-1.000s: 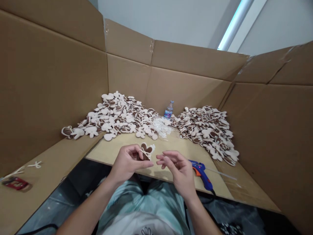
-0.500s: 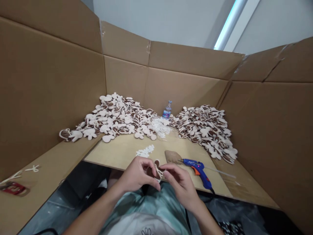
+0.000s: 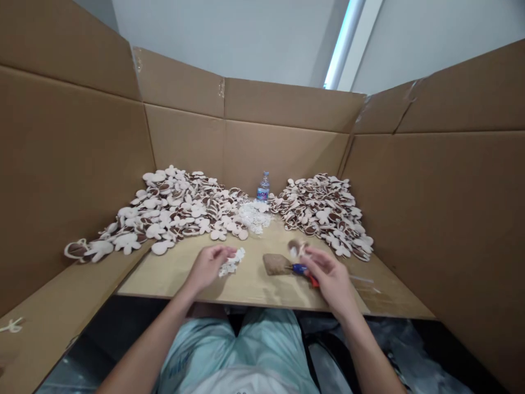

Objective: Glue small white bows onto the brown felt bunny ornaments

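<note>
My left hand point(image 3: 208, 268) is over the near edge of a small cluster of white plastic pieces point(image 3: 233, 262), its fingers loosely bent and its fingertips at the pieces. I see nothing held in it. My right hand point(image 3: 330, 273) pinches a brown and white felt piece with a pale cord point(image 3: 297, 248), blurred by motion, above the board. Below and partly behind that hand lies a blue glue gun point(image 3: 298, 268) with an orange trigger; the rest of its body is hidden. Its nozzle points at a brown pad point(image 3: 275, 265).
Heaps of similar felt pieces stand at the left point(image 3: 164, 210) and right point(image 3: 328, 213). Between them are a water bottle point(image 3: 263, 187) and a pile of clear-white bits point(image 3: 255, 216). Tall cardboard walls point(image 3: 287, 148) enclose the wooden board point(image 3: 184, 282). A knotted cord point(image 3: 13, 325) lies far left.
My hands have parted. The left hand has let go of the felt piece and moved to the white pieces; the right has carried the felt piece forward and right. The view has shifted.
</note>
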`<move>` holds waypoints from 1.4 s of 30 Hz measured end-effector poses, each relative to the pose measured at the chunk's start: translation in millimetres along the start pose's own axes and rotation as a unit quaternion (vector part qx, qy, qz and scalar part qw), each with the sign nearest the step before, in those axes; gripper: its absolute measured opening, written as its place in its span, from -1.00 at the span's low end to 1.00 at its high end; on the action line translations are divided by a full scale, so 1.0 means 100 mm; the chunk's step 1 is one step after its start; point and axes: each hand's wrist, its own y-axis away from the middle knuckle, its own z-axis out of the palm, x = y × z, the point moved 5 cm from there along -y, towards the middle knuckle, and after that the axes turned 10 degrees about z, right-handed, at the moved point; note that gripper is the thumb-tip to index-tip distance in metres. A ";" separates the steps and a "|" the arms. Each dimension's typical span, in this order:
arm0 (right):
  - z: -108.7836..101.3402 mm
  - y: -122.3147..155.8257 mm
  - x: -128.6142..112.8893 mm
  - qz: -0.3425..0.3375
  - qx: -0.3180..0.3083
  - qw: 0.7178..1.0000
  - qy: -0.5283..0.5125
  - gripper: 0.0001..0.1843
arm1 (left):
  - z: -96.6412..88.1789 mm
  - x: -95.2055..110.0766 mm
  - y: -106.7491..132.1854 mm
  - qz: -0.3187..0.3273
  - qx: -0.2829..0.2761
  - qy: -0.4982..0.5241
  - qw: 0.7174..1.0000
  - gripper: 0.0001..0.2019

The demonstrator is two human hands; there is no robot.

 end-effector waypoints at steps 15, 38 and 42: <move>-0.50 -0.17 0.33 0.126 0.043 0.877 0.462 -0.70 | -0.27 -0.62 -0.74 -0.011 -0.032 -0.322 0.946 -0.80; -0.31 -0.16 0.15 -0.006 0.025 0.943 0.332 -0.76 | -0.01 0.09 0.09 -0.034 0.144 0.186 0.971 -0.67; -0.11 0.07 -0.08 -0.046 -0.009 0.950 0.309 -0.56 | 0.08 0.26 0.23 -0.039 0.147 0.215 0.965 -0.75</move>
